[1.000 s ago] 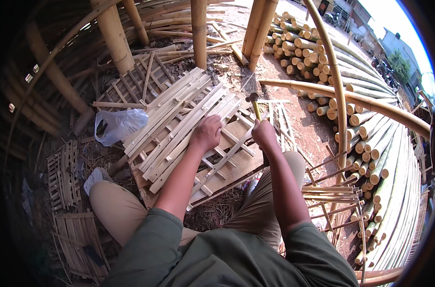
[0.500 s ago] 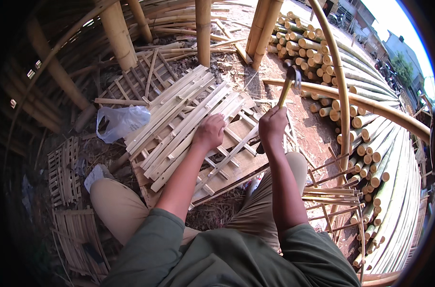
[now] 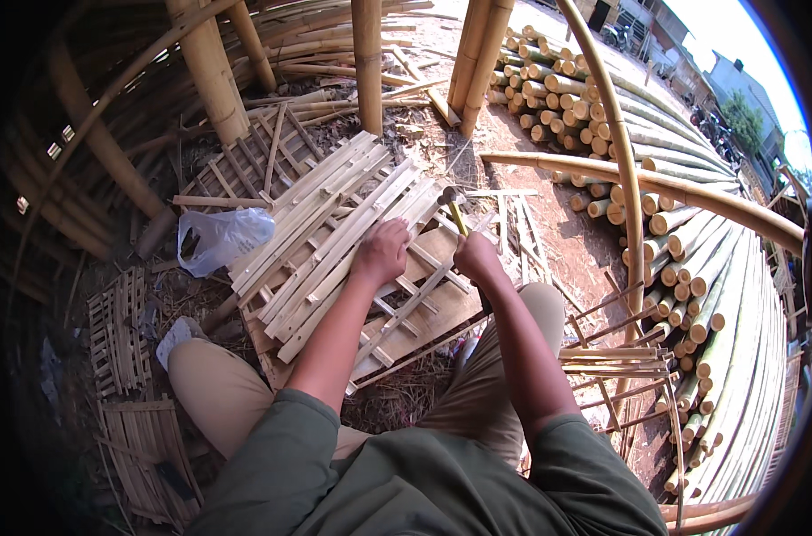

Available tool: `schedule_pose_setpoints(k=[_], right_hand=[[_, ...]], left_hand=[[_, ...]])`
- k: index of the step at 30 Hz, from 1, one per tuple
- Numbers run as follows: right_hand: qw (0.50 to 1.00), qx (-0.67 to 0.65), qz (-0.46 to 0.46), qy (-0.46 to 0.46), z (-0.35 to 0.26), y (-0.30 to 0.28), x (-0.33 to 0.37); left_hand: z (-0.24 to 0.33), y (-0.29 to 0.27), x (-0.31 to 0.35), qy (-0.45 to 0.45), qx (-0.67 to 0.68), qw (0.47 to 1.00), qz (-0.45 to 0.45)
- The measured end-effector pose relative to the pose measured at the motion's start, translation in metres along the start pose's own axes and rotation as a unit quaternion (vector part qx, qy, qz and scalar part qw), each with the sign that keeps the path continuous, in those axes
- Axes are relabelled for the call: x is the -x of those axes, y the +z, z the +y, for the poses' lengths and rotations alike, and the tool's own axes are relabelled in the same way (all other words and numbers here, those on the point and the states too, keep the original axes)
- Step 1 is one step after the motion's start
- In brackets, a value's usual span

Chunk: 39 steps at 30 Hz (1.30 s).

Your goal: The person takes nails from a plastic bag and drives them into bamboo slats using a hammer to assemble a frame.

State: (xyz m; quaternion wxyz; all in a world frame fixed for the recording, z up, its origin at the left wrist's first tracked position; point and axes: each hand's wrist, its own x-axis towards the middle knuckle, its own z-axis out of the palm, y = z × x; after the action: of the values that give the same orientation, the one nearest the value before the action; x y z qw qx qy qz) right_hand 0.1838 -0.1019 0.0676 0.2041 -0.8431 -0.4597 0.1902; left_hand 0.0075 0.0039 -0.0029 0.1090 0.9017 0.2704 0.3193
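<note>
My right hand (image 3: 479, 259) is wrapped round the yellow handle of a hammer (image 3: 459, 217). The dark metal head is down near the right end of the bamboo slats (image 3: 330, 223). My left hand (image 3: 382, 253) lies on the slatted panel with its fingers curled at a slat's edge; the fingertips are partly hidden. Pale slats run side by side over crosspieces (image 3: 421, 255), leaving gaps at the right of the panel. Under it shows a flat wooden board (image 3: 441, 308), in front of my bent knees.
A white plastic bag (image 3: 231, 237) sits left of the panel. Smaller bamboo lattices (image 3: 120, 330) lie farther left. Upright bamboo posts (image 3: 367, 67) stand beyond. A curved bamboo pole (image 3: 634, 179) and stacked bamboo poles (image 3: 719, 304) are on the right, near a thin-stick rack (image 3: 616, 362).
The hammer has swung down from its raised position to the slats, and my right hand has dropped left with it. My left hand stays at about the same place on the panel.
</note>
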Motion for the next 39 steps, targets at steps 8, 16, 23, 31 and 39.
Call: schedule_pose_setpoints(k=[8, 16, 23, 31, 39], right_hand=[[0.965, -0.090, 0.236, -0.067, -0.059, -0.066, 0.017], [0.999, 0.026, 0.031, -0.023, -0.010, 0.026, -0.004], [0.993, -0.045, 0.108, 0.014, -0.026, 0.006, 0.002], [0.990, -0.034, 0.137, -0.014, -0.049, -0.042, 0.007], [0.998, 0.047, 0.030, 0.014, 0.004, 0.012, -0.001]], left_hand=[[-0.009, -0.002, 0.005, -0.008, -0.004, 1.000, 0.000], [-0.007, -0.002, 0.000, -0.016, -0.004, 0.999, -0.033], [-0.004, -0.001, -0.002, -0.021, -0.011, 0.999, -0.033], [-0.005, 0.000, 0.003, -0.022, -0.001, 1.000, -0.009], [0.002, -0.001, -0.010, -0.018, 0.022, 0.999, -0.016]])
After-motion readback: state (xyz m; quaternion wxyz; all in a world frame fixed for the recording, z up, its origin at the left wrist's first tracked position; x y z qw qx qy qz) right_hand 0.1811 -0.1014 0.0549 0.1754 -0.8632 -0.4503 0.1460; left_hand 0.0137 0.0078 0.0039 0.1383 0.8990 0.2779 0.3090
